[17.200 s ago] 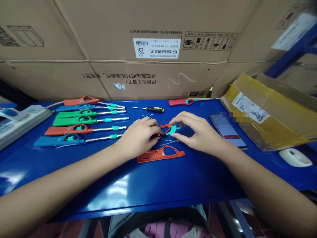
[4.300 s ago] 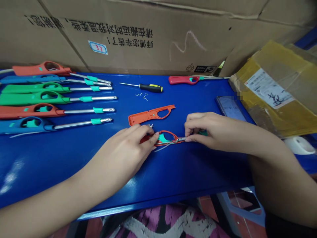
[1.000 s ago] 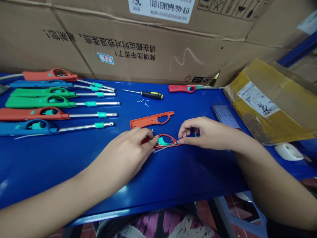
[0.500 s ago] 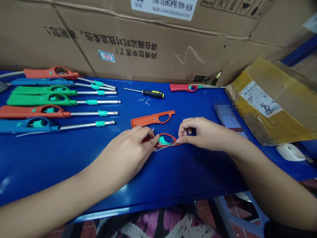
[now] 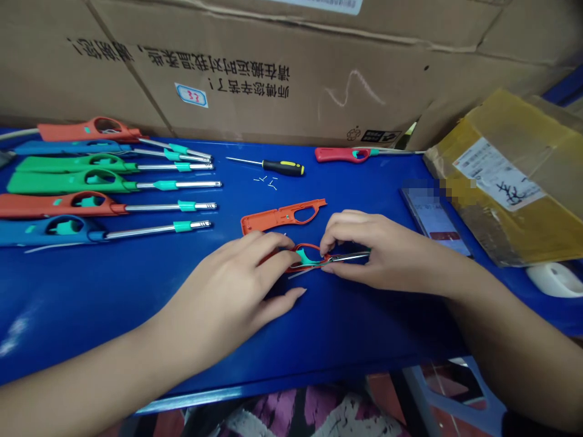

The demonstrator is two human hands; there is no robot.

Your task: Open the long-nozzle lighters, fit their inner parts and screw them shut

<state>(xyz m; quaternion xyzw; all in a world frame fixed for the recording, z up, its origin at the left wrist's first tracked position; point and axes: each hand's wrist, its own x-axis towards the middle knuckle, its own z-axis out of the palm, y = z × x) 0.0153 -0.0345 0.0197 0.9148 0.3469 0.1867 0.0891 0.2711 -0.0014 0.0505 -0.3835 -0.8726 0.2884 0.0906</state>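
Cardboard [image 5: 255,115] bears "33" beyond the right hand [image 5: 392,252] holding a metal tube [image 5: 350,257].

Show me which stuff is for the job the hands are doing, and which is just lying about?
Probably the job:
orange shell under the left hand
green trigger
metal tube in the right hand
loose orange half
maybe the screwdriver

Probably just lying about:
phone
white mouse
taped cardboard box
red lighter
six lighters in a row
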